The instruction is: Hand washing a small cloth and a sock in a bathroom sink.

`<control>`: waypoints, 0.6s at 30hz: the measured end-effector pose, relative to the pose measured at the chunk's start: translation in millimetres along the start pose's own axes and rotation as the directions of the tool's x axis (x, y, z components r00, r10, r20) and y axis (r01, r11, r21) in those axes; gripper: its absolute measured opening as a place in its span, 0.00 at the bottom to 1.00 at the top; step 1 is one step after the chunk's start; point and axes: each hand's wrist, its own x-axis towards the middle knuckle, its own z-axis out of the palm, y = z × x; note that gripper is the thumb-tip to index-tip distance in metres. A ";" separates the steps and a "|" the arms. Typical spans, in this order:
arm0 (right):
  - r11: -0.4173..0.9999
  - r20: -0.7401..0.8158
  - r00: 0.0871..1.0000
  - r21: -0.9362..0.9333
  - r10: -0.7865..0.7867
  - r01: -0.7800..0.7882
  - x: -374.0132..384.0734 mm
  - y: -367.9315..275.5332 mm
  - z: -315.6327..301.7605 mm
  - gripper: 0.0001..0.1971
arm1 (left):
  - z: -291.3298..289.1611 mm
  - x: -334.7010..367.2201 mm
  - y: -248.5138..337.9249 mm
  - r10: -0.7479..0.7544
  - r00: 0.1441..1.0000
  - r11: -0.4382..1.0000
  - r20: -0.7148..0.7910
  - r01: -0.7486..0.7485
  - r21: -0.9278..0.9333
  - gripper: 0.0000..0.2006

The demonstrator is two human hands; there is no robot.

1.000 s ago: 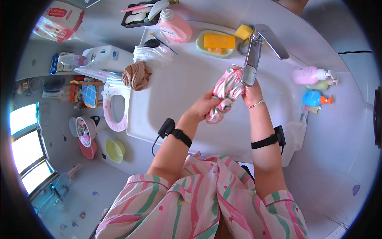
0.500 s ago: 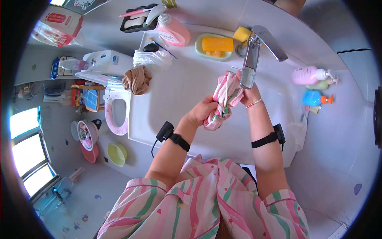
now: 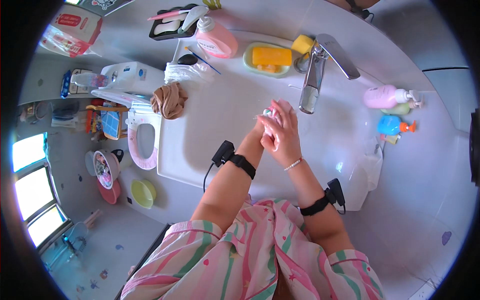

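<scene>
Leftmost, a bright window stands at the frame's edge, and right of it a white basin of laundry sits by a pink basin. A yellow-green basin lies a little lower and further right. Above it, left of centre, is the toilet seat, with a crumpled brown cloth to its upper right on the corner of the sink. In the upper left-centre, a black tray holds small items beside a pink pump bottle; below them a black oval object rests on white crumpled material.

Near the middle of the frame, over the sink, the left hand lies partly beneath the right hand. A small bunched pink-and-white cloth is squeezed between them. The right fingers are bent over it; the left fingers are mostly hidden, so I cannot tell how far they close.

Above, a pale soap dish bears an orange bar, next to a yellow sponge and the chrome faucet. At right stand a lilac pump bottle and a blue bottle with an orange pump.
</scene>
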 end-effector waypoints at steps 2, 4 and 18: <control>0.997 -0.057 0.998 -0.067 0.027 -0.031 -2.8 24.2 1.8 0.11 | 11.8 7.9 30.5 -0.285 0.958 0.889 0.030 0.276 -0.365 0.12; 0.720 0.236 0.830 0.414 0.506 -0.557 -18.0 79.6 15.5 0.09 | 23.0 8.2 61.2 -0.525 0.837 0.589 0.153 0.487 -0.644 0.13; 0.987 0.054 0.995 -0.146 0.080 -0.072 -5.1 36.0 8.5 0.13 | 16.6 7.8 28.1 -0.623 0.778 0.533 0.081 0.498 -0.684 0.25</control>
